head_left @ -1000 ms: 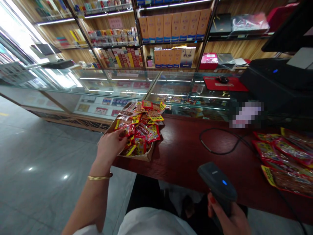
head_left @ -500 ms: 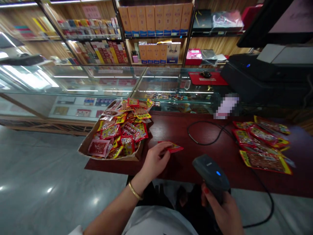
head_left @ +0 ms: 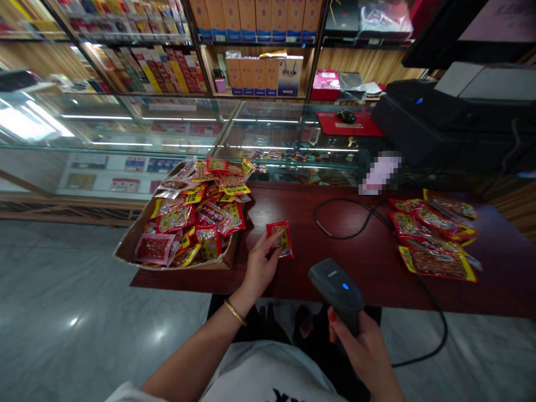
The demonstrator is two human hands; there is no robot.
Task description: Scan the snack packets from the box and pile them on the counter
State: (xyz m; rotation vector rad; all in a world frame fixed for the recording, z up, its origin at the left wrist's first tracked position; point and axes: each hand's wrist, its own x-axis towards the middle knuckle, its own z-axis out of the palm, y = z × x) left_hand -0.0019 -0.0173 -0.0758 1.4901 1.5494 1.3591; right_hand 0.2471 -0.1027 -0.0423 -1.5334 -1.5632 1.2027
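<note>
Our left hand (head_left: 258, 267) pinches one small red snack packet (head_left: 281, 239) by its lower left edge, the fingers closed on it, holding it face up just above the dark red counter (head_left: 318, 262). The packet sits just right of the cardboard box (head_left: 129, 245) heaped with similar packets. Our right hand (head_left: 364, 349) wraps its fingers around the grip of the barcode scanner (head_left: 335, 285), whose blue light is on; the scanner sits right of the box, nearer to us than the packet.

We judge the grip as thin: the glossy packet could slip or curl, and glare from the shop lights may spoil a read. The scanner's cable (head_left: 343, 231) loops across the counter further right of the box, close to the pile of larger packets (head_left: 435, 240), and a tug could drag them.
</note>
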